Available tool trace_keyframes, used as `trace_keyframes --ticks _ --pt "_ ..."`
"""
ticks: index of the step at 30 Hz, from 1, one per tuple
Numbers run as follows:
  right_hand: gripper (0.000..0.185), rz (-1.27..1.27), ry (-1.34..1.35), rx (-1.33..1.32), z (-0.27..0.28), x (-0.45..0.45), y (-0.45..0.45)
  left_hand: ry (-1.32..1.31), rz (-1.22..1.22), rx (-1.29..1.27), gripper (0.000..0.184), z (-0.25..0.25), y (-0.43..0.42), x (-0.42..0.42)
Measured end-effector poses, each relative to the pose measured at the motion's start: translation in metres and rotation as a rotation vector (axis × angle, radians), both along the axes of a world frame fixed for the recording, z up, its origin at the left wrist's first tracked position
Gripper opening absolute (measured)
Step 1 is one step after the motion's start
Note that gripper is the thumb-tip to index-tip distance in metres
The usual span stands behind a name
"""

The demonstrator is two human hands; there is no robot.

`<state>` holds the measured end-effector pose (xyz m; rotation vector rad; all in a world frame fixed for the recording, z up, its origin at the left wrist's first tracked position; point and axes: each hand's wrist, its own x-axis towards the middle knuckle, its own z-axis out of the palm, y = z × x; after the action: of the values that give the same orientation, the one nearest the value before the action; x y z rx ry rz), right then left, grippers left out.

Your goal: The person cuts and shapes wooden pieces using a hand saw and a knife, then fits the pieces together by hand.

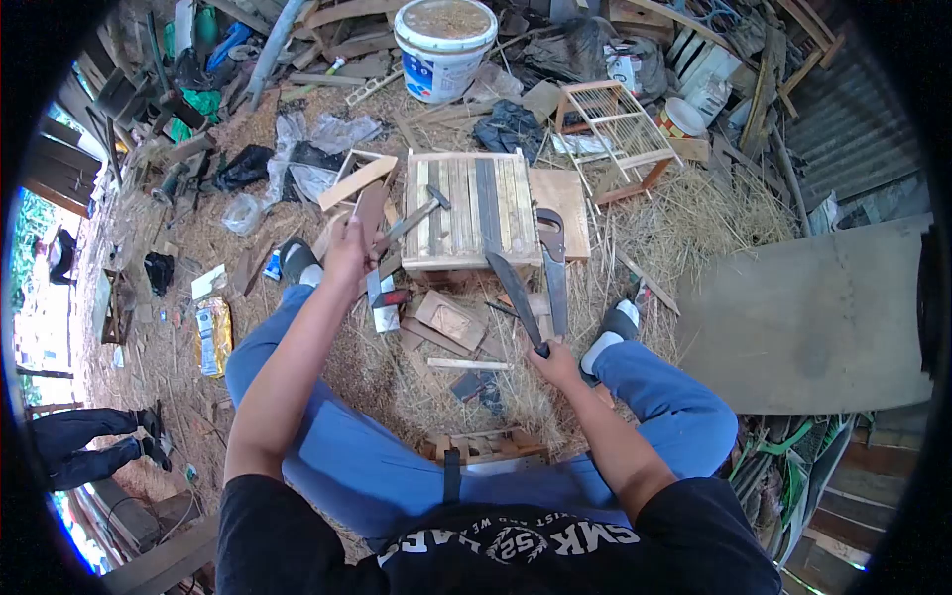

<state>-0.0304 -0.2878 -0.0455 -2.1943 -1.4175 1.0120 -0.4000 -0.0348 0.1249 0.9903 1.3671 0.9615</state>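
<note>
My left hand (pixel 347 256) is closed around the lower end of a flat reddish-brown wooden board (pixel 371 206), held upright at the left of a low slatted wooden bench (pixel 458 208). A hammer (pixel 421 215) lies slanted over the bench's left side, its handle end close to my left hand. My right hand (pixel 555 365) grips the black handle of a machete (pixel 513 294), whose dark blade points up and left to the bench's front edge. Just right of that blade, a handsaw (pixel 552 260) leans by the bench, handle up.
Wood offcuts (pixel 451 319) and a red-handled tool (pixel 392 297) lie between my feet. Behind the bench stand a white bucket (pixel 446 50) and a slatted wooden frame (pixel 620 134). A large board (pixel 793 317) is at right. Another person's legs (pixel 94 441) show at left.
</note>
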Motion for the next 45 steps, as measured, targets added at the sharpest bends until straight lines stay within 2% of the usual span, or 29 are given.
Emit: trace_keyframes --ticks 1,2,3,5,10,13,15,17,18,19,21,23,25,26,27,29,31,33,35,37,38,40,41,44,45 --pt "0.060 0.072 -0.042 -0.101 -0.005 0.005 -0.011 0.106 0.069 -0.061 0.044 -0.015 -0.005 0.007" --pt "0.063 0.047 -0.004 -0.247 -0.002 0.006 -0.017 0.220 0.077 0.000 0.041 -0.008 -0.014 0.018" --pt "0.063 0.031 -0.020 -0.257 -0.016 0.011 -0.030 0.201 0.062 -0.008 0.041 -0.010 -0.017 0.021" --pt "0.068 0.086 -0.124 -0.195 -0.045 0.011 -0.051 0.151 0.170 0.129 0.038 -0.008 -0.020 0.023" --pt "0.070 0.212 -0.174 -0.353 -0.039 0.008 -0.064 -0.136 0.208 -0.048 0.042 0.048 -0.015 0.016" --pt "0.064 0.259 -0.287 -0.404 -0.035 0.005 -0.040 -0.116 0.277 0.000 0.044 0.055 -0.001 0.007" --pt "0.058 0.187 -0.264 -0.010 -0.032 0.004 -0.007 -0.164 0.297 0.011 0.048 0.059 0.006 0.000" --pt "0.054 0.137 -0.204 -0.034 0.010 -0.017 0.044 -0.238 0.324 0.026 0.060 0.063 0.010 -0.008" --pt "0.048 0.117 -0.120 0.048 0.050 -0.039 0.069 -0.252 0.339 0.049 0.073 0.063 0.012 -0.012" --pt "0.042 0.097 -0.033 0.128 0.078 -0.063 0.092 -0.256 0.348 0.052 0.073 0.066 0.011 -0.014" --pt "0.035 0.174 0.035 0.283 0.079 -0.095 0.139 -0.182 0.373 0.068 0.078 0.074 0.009 -0.019" --pt "0.038 0.228 0.141 0.302 0.116 -0.142 0.176 -0.208 0.378 0.099 0.085 0.066 0.017 -0.033" --pt "0.040 0.274 0.106 0.304 0.115 -0.177 0.219 -0.136 0.293 0.238 0.083 0.063 0.018 -0.045" --pt "0.041 0.296 0.068 0.289 0.110 -0.192 0.233 -0.150 0.284 0.218 0.079 0.086 0.009 -0.046" --pt "0.041 0.309 0.074 0.294 0.106 -0.205 0.245 -0.145 0.296 0.224 0.079 0.084 0.011 -0.047" --pt "0.044 0.355 -0.005 0.323 0.094 -0.223 0.264 -0.099 0.411 0.413 0.070 0.075 0.015 -0.050" --pt "0.045 0.407 -0.055 0.328 0.074 -0.229 0.280 -0.015 0.408 0.461 0.073 0.075 0.018 -0.055" --pt "0.048 0.233 -0.135 0.125 0.079 -0.238 0.278 0.117 0.393 0.469 0.073 0.084 0.019 -0.055" --pt "0.047 0.220 -0.148 0.123 0.083 -0.238 0.271 0.120 0.382 0.451 0.072 0.091 0.018 -0.054" --pt "0.034 0.161 -0.123 0.262 0.088 -0.228 0.257 0.060 0.355 0.444 0.073 0.093 0.017 -0.053" --pt "0.034 0.151 -0.121 0.252 0.075 -0.217 0.253 0.062 0.344 0.435 0.073 0.092 0.017 -0.052" --pt "0.021 0.033 0.037 0.427 0.038 -0.188 0.240 -0.028 0.312 0.464 0.073 0.086 0.017 -0.049" --pt "0.021 0.008 0.038 0.409 0.039 -0.177 0.225 -0.025 0.287 0.447 0.073 0.081 0.016 -0.046" --pt "0.030 -0.131 0.166 0.311 0.081 -0.146 0.177 -0.045 0.082 0.330 0.073 0.071 0.014 -0.037" --pt "0.030 -0.234 0.309 0.222 0.105 -0.138 0.161 -0.046 0.055 0.324 0.073 0.062 0.013 -0.032"
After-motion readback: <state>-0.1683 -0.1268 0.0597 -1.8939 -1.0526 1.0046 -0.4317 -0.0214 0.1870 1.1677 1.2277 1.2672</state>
